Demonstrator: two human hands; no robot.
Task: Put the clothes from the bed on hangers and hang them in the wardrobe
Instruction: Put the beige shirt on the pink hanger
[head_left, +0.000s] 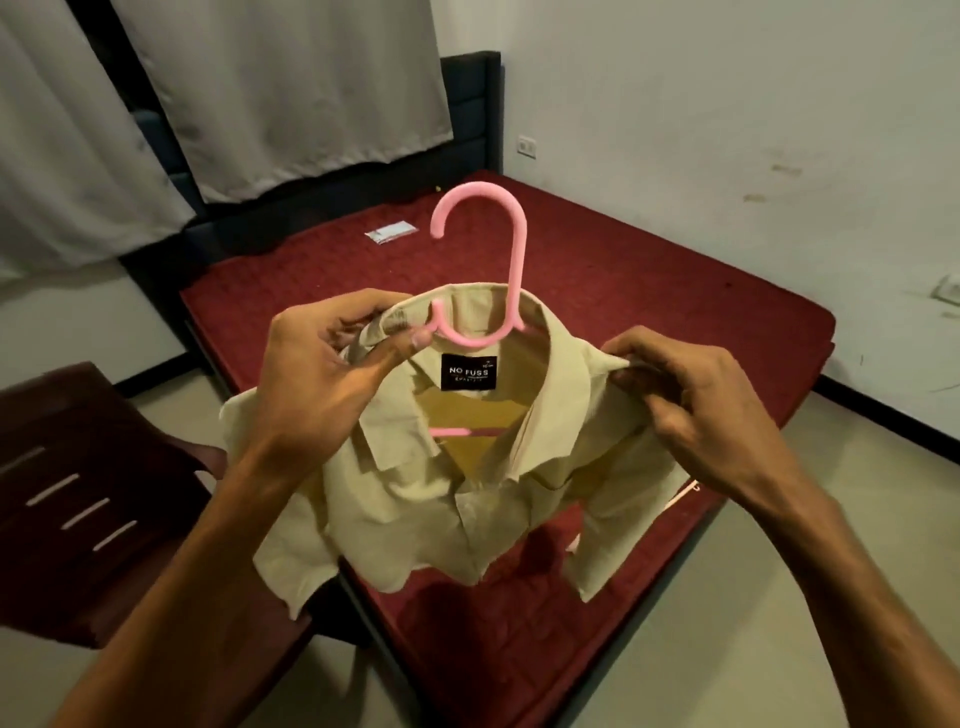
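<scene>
A beige collared shirt (415, 499) with a black neck label hangs on a pink plastic hanger (511, 244) held up over the bed. The hanger's hook sticks up out of the collar, and its lower bar shows inside the open neck. My left hand (332, 374) pinches the left side of the collar beside the hanger's neck. Over at the shirt's right shoulder, my right hand (691, 395) grips the fabric. The hanger's arms are hidden inside the shirt, except a pink tip near the right sleeve.
The bed has a dark red mattress (649, 291) with a small white packet (390, 232) near its head. A dark wooden chair (78, 467) stands at the left. Grey curtains (285, 93) hang behind the dark headboard. Tiled floor lies on both sides of the bed.
</scene>
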